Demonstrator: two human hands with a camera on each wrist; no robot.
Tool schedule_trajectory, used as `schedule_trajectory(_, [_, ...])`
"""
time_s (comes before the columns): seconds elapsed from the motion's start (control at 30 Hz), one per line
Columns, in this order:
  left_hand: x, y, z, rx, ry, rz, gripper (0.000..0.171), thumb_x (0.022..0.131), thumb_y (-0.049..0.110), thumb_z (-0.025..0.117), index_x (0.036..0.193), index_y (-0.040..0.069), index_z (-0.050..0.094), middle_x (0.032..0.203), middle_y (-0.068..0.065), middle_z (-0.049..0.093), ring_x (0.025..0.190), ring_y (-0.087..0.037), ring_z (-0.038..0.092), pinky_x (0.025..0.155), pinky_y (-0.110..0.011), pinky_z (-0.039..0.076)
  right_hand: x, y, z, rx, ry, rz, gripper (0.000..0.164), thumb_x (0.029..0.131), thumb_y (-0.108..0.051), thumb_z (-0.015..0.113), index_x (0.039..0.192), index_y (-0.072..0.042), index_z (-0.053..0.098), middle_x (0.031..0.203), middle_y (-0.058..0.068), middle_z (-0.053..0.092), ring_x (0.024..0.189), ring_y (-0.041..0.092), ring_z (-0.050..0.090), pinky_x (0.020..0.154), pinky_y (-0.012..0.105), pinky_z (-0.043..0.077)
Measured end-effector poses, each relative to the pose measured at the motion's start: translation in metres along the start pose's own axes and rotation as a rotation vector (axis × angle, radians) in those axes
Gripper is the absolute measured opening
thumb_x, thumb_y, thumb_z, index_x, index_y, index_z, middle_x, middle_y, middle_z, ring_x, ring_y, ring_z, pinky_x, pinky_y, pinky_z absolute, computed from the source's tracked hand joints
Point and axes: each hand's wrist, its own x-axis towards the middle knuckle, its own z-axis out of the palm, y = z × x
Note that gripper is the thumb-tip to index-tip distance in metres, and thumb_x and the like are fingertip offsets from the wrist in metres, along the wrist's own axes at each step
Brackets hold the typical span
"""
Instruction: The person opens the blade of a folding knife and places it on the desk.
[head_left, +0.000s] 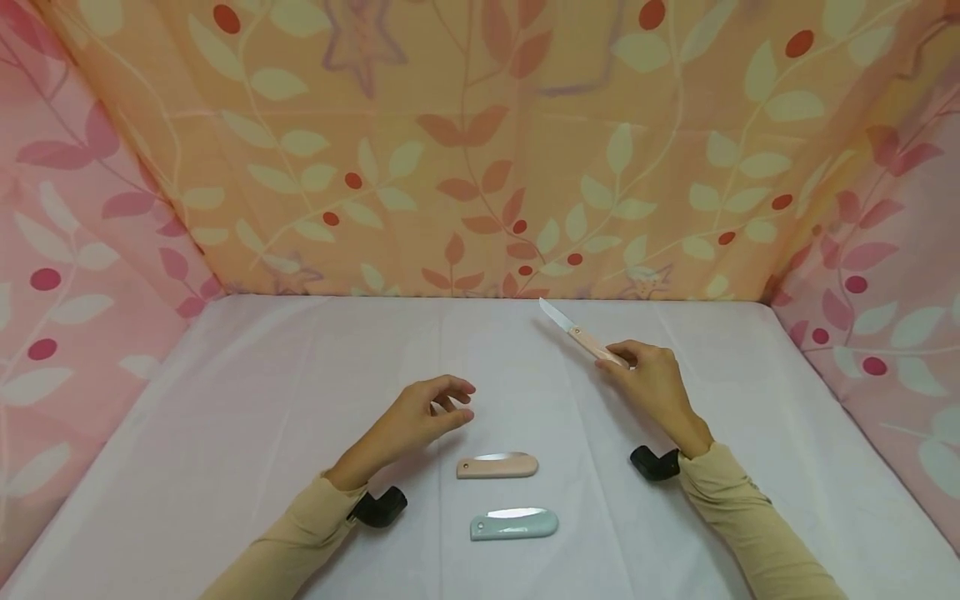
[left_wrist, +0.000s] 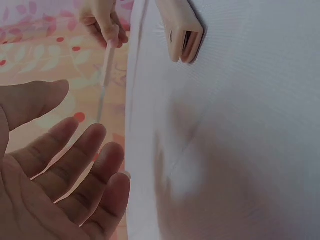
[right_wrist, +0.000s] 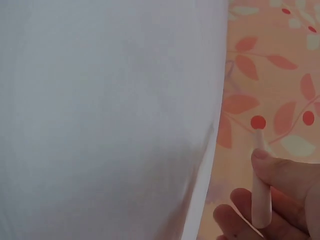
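Pink-handled, the open knife (head_left: 584, 337) is held above the table (head_left: 187, 467), right of centre toward the far edge, pinched between the right hand's (head_left: 651, 379) thumb and fingers. Displaying or handling it seems the step in hand; the next move calls for fingers clear of the blade (head_left: 554, 314). The left hand (head_left: 429, 410) is empty, fingers loosely spread. Nearer lie two folded knives, one pink (head_left: 497, 469), one green (head_left: 514, 525): three knives altogether.

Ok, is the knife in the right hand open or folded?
Open. The knife shows its blade extended in line with the handle, whose rear end the right hand grips.
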Motion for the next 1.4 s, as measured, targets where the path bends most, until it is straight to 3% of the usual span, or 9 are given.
schedule_trajectory(0.33, [-0.008,-0.002,0.002,0.000,-0.055,-0.015,0.034,0.093,0.023,0.068,0.123,0.006,0.064,0.114,-0.010,0.068,0.091,-0.014,0.061,0.078,-0.025,0.049,0.006,0.012,-0.004,-0.048,-0.039,0.028,0.030,0.085,-0.017,0.079,0.105,0.005,0.073,0.092,0.022,0.075,0.084,0.038,0.071,0.068,0.046,0.054])
schedule_trajectory(0.57, [-0.011,-0.003,0.005,0.046,-0.078,0.015,0.034,0.092,0.024,0.070,0.121,0.007,0.065,0.112,-0.008,0.069,0.092,-0.015,0.059,0.077,-0.023,0.049,0.008,0.020,-0.009,-0.084,-0.104,0.085,0.034,0.087,-0.023,0.077,0.108,0.003,0.073,0.096,0.021,0.075,0.087,0.037,0.070,0.070,0.047,0.053])
schedule_trajectory(1.03, [-0.013,-0.007,0.007,0.072,-0.086,0.047,0.032,0.092,0.022,0.071,0.120,0.007,0.065,0.109,-0.006,0.069,0.091,-0.014,0.059,0.077,-0.022,0.049,0.010,0.023,-0.009,-0.098,-0.211,0.160,0.033,0.088,-0.027,0.076,0.106,0.000,0.074,0.092,0.018,0.074,0.079,0.026,0.065,0.062,0.032,0.046])
schedule_trajectory(1.4, [-0.014,-0.008,0.009,0.067,-0.097,0.057,0.031,0.091,0.020,0.072,0.118,0.006,0.066,0.108,-0.006,0.069,0.089,-0.013,0.057,0.076,-0.022,0.049,0.012,0.023,-0.010,-0.102,-0.263,0.179,0.036,0.088,-0.026,0.075,0.108,0.003,0.073,0.099,0.020,0.069,0.085,0.028,0.059,0.067,0.032,0.043])
